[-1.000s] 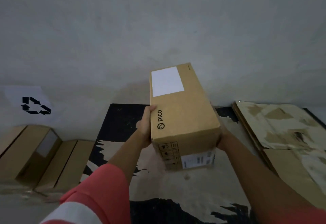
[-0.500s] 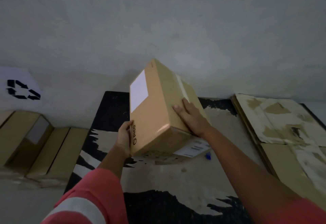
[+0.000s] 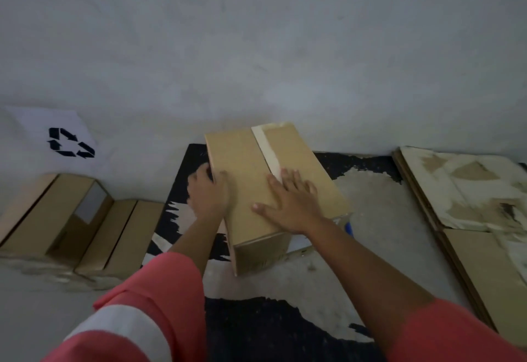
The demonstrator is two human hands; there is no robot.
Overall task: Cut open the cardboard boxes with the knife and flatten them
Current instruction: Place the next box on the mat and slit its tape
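Observation:
A closed brown cardboard box lies on the worn black mat, its taped seam facing up. My left hand grips the box's left top edge, thumb on top and fingers down the side. My right hand lies flat with spread fingers on the top face, touching the pale tape strip. A small blue object peeks out at the box's right lower corner; I cannot tell whether it is the knife.
Two more closed boxes lie on the floor at the left, below a white sheet with a recycling symbol. A stack of flattened cardboard lies at the right. A grey wall rises right behind the mat.
The box was held up in both hands, then rolled over and set down on the mat. Its labelled face turned away and the taped seam now faces up under my right palm.

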